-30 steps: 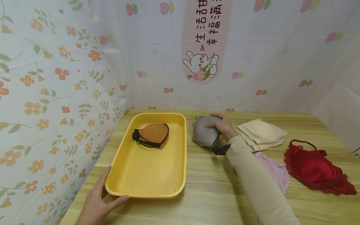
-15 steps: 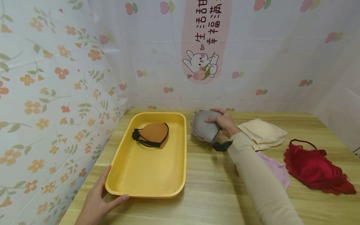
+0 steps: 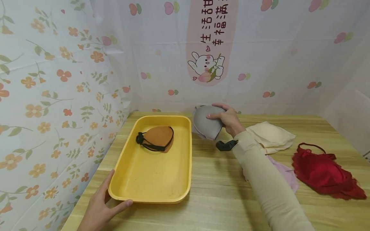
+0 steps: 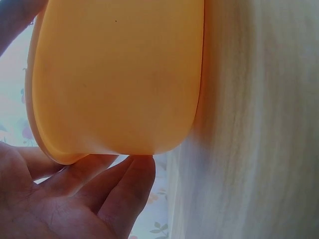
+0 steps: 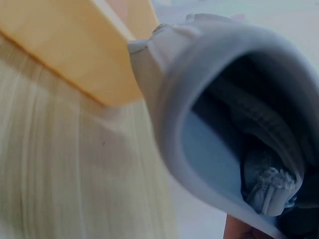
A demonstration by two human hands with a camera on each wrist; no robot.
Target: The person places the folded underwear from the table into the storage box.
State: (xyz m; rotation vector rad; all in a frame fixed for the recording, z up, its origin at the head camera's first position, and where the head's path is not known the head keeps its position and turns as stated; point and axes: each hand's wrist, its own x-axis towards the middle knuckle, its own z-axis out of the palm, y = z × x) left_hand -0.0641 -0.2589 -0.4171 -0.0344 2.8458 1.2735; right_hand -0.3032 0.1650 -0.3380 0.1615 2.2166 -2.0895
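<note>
- The table (image 3: 214,199) bears everything, its near middle left bare, which probably gives both arms room to work.
- The yellow tray (image 3: 153,179) lies flat on the left side. The left hand (image 3: 99,205) is spread round its near left corner, thumb at the front and fingers along the outer wall under the rim; they look fairly straight, touching rather than curled, likely to keep the tray from sliding.
- The red bra (image 3: 321,175) lies at the far right, lace edges spread loosely, well apart from the tray.
- The cream bra (image 3: 270,136) lies folded toward the back, partly behind the sleeve (image 3: 266,179).
- The lilac cloth (image 3: 284,173) lies nearer, also half hidden by the sleeve, so its shape is hard to tell.
- The brown bra (image 3: 157,136) sits folded in the tray's far half, black straps round it, perhaps so as to take less room.
- The gray bra (image 3: 206,123) is off the table, just beside the tray's right rim. The right hand (image 3: 229,119) grasps it, thumb on the near face and fingers behind, seemingly to keep the folded cups together.
</note>
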